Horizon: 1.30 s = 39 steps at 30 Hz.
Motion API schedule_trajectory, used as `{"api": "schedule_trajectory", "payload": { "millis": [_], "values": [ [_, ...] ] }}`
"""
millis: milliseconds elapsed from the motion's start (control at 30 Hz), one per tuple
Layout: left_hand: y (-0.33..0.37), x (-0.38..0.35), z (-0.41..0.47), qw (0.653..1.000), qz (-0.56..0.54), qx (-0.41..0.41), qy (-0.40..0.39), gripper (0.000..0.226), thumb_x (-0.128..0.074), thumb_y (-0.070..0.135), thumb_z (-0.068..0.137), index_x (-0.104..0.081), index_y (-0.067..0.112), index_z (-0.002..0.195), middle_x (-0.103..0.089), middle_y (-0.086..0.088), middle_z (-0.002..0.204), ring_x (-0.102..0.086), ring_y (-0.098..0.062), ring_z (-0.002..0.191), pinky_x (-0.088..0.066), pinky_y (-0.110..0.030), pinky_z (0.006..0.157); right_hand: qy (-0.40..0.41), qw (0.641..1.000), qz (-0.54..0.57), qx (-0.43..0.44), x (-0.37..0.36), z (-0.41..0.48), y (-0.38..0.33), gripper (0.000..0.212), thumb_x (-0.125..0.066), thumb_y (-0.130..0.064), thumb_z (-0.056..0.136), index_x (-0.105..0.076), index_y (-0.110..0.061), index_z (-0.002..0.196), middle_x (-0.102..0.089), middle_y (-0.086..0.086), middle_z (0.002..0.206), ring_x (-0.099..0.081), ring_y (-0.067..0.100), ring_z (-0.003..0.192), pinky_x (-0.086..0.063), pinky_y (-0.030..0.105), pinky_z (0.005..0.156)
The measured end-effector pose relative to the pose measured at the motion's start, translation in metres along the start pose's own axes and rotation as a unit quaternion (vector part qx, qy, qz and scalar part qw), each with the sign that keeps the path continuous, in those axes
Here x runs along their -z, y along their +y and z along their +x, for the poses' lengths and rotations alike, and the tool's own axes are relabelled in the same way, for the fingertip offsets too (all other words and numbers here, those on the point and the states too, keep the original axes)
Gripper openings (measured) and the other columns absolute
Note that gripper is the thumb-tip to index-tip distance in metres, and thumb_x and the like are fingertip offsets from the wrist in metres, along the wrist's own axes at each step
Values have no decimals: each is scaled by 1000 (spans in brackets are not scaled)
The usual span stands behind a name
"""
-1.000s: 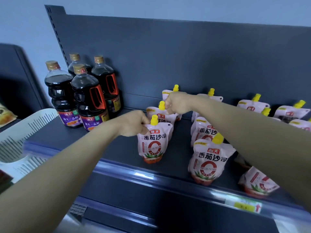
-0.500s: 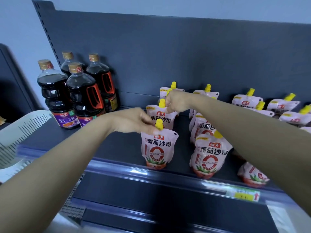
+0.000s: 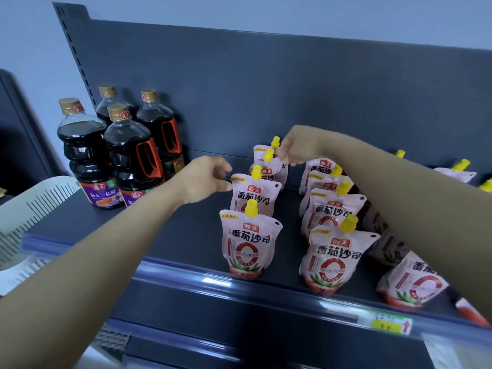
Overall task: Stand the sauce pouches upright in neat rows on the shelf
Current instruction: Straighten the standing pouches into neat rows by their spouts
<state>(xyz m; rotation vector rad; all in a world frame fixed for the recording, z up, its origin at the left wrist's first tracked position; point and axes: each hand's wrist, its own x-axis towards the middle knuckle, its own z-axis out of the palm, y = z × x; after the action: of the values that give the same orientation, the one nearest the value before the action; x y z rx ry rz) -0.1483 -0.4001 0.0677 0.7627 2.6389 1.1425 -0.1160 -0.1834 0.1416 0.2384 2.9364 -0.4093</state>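
Observation:
White-and-red sauce pouches with yellow caps stand on the dark shelf [image 3: 183, 235] in two columns. In the left column the front pouch [image 3: 249, 246] stands upright at the shelf's front edge, free of both hands. My left hand [image 3: 210, 179] pinches the top left corner of the second pouch [image 3: 255, 199] behind it. Further back, my right hand [image 3: 298, 147] has its fingertips closed on the top of the third pouch [image 3: 271, 173]. The right column's front pouch [image 3: 332, 259] stands upright. My right forearm hides part of the pouches to the right.
Several dark soy sauce bottles [image 3: 130, 155] stand at the shelf's back left. A white slotted basket [image 3: 32, 206] sits to the left, below shelf level. A tilted pouch [image 3: 410, 283] leans at the front right. A yellow price tag [image 3: 388, 326] is on the shelf rail.
My left hand let go of the front pouch, which now stands alone at the edge, and moved back to the second pouch. My right hand shifted back and up.

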Motion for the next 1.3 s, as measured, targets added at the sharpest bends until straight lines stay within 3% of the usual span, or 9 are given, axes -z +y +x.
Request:
{"api": "schedule_trajectory", "payload": {
  "millis": [100, 200, 333, 433, 533, 733, 900, 1100, 1300],
  "values": [
    [2, -8, 7, 1000, 21, -14, -16, 43, -75, 21, 77, -59, 12, 116, -59, 0, 108, -56, -15, 95, -43, -26, 86, 17, 1000, -5, -9, -8, 4, 6, 32, -55, -10, 89, -67, -6, 118, -68, 16, 116, -65, 32, 107, -50, 36, 91],
    [5, -16, 9, 998, 40, -35, -33, 22, -71, 16, 81, -66, 10, 101, -68, -5, 96, -60, -16, 89, -47, -30, 85, 20, 1000, -5, -9, -21, 10, 6, 33, -59, -9, 86, -67, -10, 118, -67, 13, 119, -62, 30, 114, -49, 32, 89],
    [5, -20, 18, 998, 54, -31, -6, 8, -66, 14, 84, -71, 8, 86, -71, -7, 88, -62, -17, 85, -47, -28, 80, 48, 998, -34, -8, -22, 30, 11, 25, -57, -5, 86, -69, 2, 107, -68, 21, 109, -64, 33, 97, -52, 34, 82],
    [4, -15, 21, 998, 21, -20, -57, 37, -66, 42, 82, -71, 5, 81, -68, -7, 78, -57, -16, 74, -46, -30, 76, 65, 996, -58, 3, -21, 42, 17, 15, -52, -3, 85, -63, 6, 81, -65, 21, 85, -60, 40, 83, -54, 40, 70],
    [8, -7, 29, 996, -79, -10, -33, 45, -57, 45, 85, -69, 1, 88, -70, -13, 84, -63, -20, 78, -51, -34, 82, 54, 997, -53, 14, -21, 52, 21, 28, -54, -3, 86, -68, 5, 110, -68, 20, 114, -62, 37, 109, -54, 38, 90],
    [11, 0, 60, 999, -31, -7, -3, 10, -66, 20, 85, -68, 12, 91, -65, -3, 78, -59, -13, 75, -47, -31, 84, 174, 984, -15, -30, -10, 71, 39, 29, -48, 5, 82, -67, 4, 103, -67, 21, 107, -65, 37, 94, -57, 40, 81],
    [25, -19, 86, 995, -2, -20, -97, 26, -75, 21, 77, -68, 10, 99, -65, 6, 84, -58, -5, 79, -43, -14, 75, 70, 997, 16, 2, -15, 82, 49, 40, -67, -17, 85, -62, 1, 119, -66, 16, 121, -60, 33, 114, -51, 39, 97],
    [25, -36, 110, 982, 95, -74, -145, 17, -72, 12, 78, -63, 1, 68, -45, 2, 61, -42, -12, 58, -36, -25, 60, 15, 1000, -5, 3, -24, 94, 49, 32, -65, -26, 88, -70, 4, 99, -62, 15, 86, -54, 24, 82, -38, 27, 68],
    [11, -25, 114, 974, 104, -112, -167, 11, -72, 11, 77, -77, 9, 87, -64, 4, 72, -52, -4, 67, -45, -23, 71, 13, 996, -86, -6, -27, 97, 37, 23, -63, -16, 88, -53, -6, 70, -46, 12, 80, -43, 22, 75, -29, 27, 52]
  ]
}}
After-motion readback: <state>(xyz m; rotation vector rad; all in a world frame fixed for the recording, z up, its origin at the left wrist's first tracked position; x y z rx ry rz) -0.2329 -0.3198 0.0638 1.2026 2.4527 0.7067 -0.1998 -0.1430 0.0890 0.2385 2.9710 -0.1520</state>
